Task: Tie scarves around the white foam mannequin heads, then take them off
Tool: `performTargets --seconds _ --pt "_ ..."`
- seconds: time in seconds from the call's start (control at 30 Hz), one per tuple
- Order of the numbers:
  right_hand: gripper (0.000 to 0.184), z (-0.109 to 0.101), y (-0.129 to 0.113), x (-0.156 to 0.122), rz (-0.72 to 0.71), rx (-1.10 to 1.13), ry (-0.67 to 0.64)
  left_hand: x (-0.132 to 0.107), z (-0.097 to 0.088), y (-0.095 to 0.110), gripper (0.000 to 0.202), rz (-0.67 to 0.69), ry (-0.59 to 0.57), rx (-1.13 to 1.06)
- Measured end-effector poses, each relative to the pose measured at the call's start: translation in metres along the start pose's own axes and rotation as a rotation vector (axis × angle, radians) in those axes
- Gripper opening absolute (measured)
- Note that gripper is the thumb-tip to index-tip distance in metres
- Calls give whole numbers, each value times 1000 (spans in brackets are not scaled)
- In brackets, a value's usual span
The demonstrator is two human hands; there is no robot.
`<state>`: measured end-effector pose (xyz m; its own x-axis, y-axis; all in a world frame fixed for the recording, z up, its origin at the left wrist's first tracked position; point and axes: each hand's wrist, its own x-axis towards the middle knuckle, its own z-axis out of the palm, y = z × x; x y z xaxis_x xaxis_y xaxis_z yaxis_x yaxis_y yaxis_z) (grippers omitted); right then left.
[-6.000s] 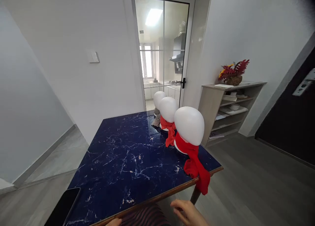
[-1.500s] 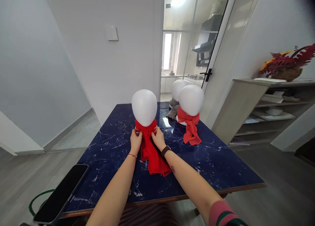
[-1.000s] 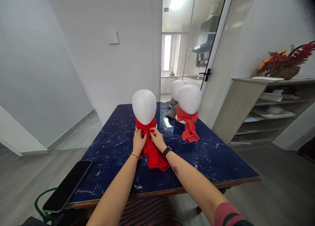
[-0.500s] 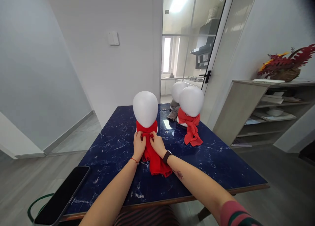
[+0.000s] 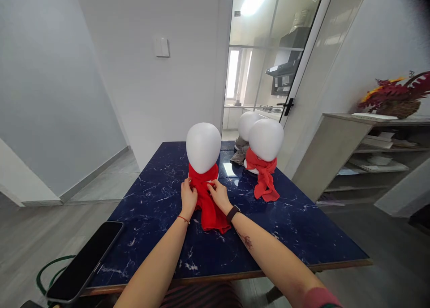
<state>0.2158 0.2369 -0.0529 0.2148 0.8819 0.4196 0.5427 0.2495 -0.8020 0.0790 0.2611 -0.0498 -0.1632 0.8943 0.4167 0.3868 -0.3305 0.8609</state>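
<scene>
Left grip (image 5: 188,198), right grip (image 5: 221,198) — narrow on red scarf (image 5: 212,216) — veined blue table (image 5: 157,209), glass door (image 5: 258,62) beyond.

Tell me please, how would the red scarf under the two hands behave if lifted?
The red scarf would probably hang limp, since its free end drapes in soft folds. Pulling it might drag or tip the white head form, because the cloth wraps around beneath it.
</scene>
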Motion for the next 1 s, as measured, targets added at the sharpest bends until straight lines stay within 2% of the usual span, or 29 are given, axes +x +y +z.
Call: performTargets --seconds 0.1,0.2,0.27,0.33,0.47,0.6,0.7,0.83,0.9,1.0 --pt "13 2 1 -1 -64 30 -45 -5 -2 9 33 136 -72 110" --pt "10 4 2 -1 -74 21 -39 -7 -3 14 19 179 -100 175" --pt "13 3 2 -1 -37 20 0 -7 -4 16 10 144 -112 159" --pt "15 2 3 1 13 35 69 -6 -4 16 7 42 -96 111" --pt "19 -3 6 4 137 80 231 -4 -4 12 16 -140 -49 67" --pt "19 -5 7 7 179 84 258 -3 -4 10 14 -137 -44 94" --pt "16 -5 5 6 158 67 254 -6 -3 12 31 -56 -66 131" --pt "20 -4 0 3 119 10 167 -10 -3 17 36 84 -150 227" --pt "22 -3 -2 0 87 -52 60 -11 -4 19 36 78 -184 215" --pt "16 -3 -5 -2 46 -182 -70 -12 -4 22 27 52 -229 205"
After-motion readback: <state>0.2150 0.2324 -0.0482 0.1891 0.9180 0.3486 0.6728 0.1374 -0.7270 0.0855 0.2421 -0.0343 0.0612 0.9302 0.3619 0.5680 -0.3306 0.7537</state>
